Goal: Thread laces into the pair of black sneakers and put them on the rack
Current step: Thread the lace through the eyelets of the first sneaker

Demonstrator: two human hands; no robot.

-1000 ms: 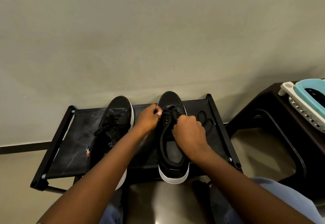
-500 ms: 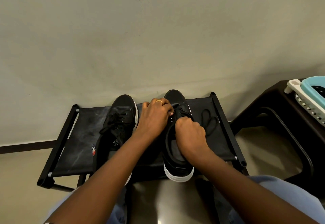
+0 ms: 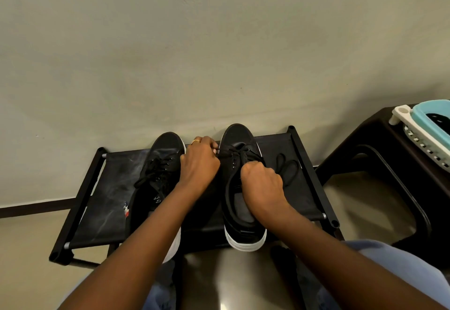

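Observation:
Two black sneakers with white soles stand side by side on a low black shoe rack, toes toward the wall. The left sneaker is laced. My left hand sits between the shoes and pinches the black lace at the left side of the right sneaker. My right hand is curled over that shoe's tongue and grips the lace there. A loose loop of the lace lies on the rack to the shoe's right.
A grey wall rises right behind the rack. To the right stands a dark brown stool carrying a white and teal basket. My knees in blue cloth sit at the bottom edge.
My left hand has shifted left, off the right sneaker's laces into the gap between the shoes, drawing the lace sideways. My right hand stays curled over the tongue.

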